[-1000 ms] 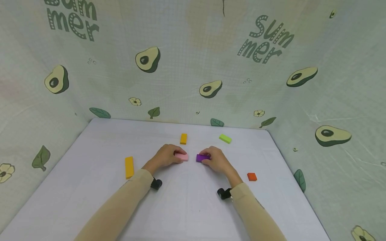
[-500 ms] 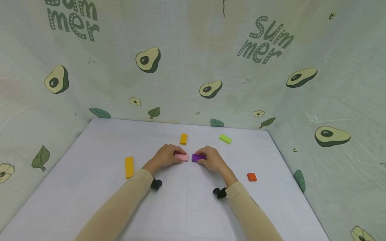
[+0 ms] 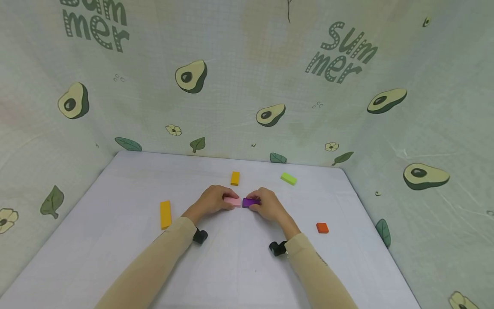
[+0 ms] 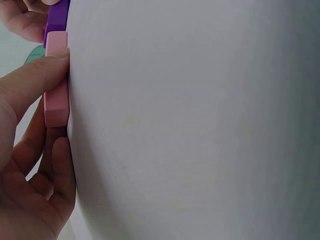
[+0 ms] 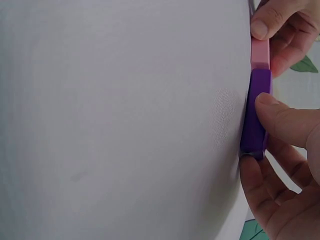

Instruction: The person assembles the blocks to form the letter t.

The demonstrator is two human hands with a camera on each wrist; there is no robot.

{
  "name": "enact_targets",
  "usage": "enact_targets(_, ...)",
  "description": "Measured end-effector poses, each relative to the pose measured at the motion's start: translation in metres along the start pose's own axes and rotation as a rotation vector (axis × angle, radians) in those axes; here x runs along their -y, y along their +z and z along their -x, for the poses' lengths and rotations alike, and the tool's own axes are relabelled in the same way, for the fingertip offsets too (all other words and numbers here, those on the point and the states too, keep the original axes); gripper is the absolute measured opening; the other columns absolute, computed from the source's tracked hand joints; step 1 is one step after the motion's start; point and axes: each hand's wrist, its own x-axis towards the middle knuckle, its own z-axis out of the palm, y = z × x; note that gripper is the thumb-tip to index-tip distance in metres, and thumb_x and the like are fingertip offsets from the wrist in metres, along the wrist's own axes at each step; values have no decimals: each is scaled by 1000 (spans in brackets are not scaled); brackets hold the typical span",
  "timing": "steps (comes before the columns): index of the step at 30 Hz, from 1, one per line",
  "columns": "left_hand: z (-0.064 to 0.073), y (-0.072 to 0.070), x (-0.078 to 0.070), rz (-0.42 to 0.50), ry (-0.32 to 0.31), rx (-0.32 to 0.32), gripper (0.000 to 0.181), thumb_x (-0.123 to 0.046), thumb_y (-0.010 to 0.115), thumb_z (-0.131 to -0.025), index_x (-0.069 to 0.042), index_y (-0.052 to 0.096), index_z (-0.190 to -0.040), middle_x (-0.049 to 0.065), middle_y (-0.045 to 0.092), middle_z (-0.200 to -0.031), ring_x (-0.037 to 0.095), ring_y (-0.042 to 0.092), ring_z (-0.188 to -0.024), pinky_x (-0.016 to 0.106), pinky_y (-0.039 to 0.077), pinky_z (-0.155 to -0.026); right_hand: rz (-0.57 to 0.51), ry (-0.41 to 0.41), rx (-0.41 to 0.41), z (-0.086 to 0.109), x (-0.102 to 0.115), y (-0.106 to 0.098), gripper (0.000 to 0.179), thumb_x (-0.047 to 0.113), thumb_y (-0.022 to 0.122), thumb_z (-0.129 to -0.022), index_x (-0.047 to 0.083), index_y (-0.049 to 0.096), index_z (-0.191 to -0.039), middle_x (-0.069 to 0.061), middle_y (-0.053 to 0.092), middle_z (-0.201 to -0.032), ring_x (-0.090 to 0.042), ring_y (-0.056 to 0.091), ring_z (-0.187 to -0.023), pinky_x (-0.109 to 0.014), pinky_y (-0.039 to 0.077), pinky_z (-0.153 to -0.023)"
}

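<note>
Between thumb and fingers, my left hand (image 3: 213,199) pinches a pink block (image 3: 233,201) at the middle of the table. My right hand (image 3: 269,205) pinches a purple block (image 3: 250,203) just to its right. Both blocks lie lengthwise in one line on the white surface, end toward end. A thin gap shows between them in the head view. In the left wrist view the thumb presses the near face of the pink block (image 4: 56,105). From the right wrist, the thumb lies on the purple block (image 5: 256,120), whose end appears close to the pink one.
Behind the hands lie a short orange-yellow block (image 3: 235,178) and a lime green block (image 3: 288,178). A longer yellow block (image 3: 165,214) is beside the left forearm. To the right of the right hand sits a small red-orange block (image 3: 322,228). A printed cloth backdrop (image 3: 231,128) surrounds the table.
My right hand has slid the purple block leftward toward the pink block, narrowing the gap between them. The left hand and the pink block have stayed in place.
</note>
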Motion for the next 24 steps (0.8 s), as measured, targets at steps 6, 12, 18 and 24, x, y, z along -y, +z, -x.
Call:
enact_targets(6, 0, 1, 1, 10, -9, -3, 30, -21, 88, -90, -25, 82, -118, -6, 76, -117, 16, 61, -103, 40, 50, -99, 0, 9, 3, -2, 2, 3, 26, 10, 79, -96, 11, 78, -122, -4, 69, -108, -21, 61, -103, -43, 54, -99)
enact_targets(12, 0, 2, 1, 8, -9, -6, 30, -21, 88, -90, -25, 82, -118, -7, 76, -116, 16, 61, -103, 40, 50, -99, 3, 9, -3, -3, 2, 5, 26, 9, 80, -96, 12, 79, -121, -4, 68, -106, -21, 61, -101, -42, 54, -98)
enact_targets(18, 0, 1, 1, 9, -10, -7, 30, -21, 88, -89, -25, 82, -118, -7, 76, -115, 16, 61, -102, 39, 50, -97, -1, 13, -8, -4, 3, 6, 26, 9, 80, -95, 12, 79, -121, -4, 68, -105, -20, 61, -100, -41, 54, -97)
enact_targets(24, 0, 1, 1, 7, -6, -8, 30, -20, 88, -89, -26, 82, -118, -7, 76, -114, 16, 61, -101, 39, 50, -96, 8, 13, 0, -3, 2, 6, 27, 10, 79, -97, 12, 78, -123, -4, 69, -108, -20, 61, -102, -42, 54, -99)
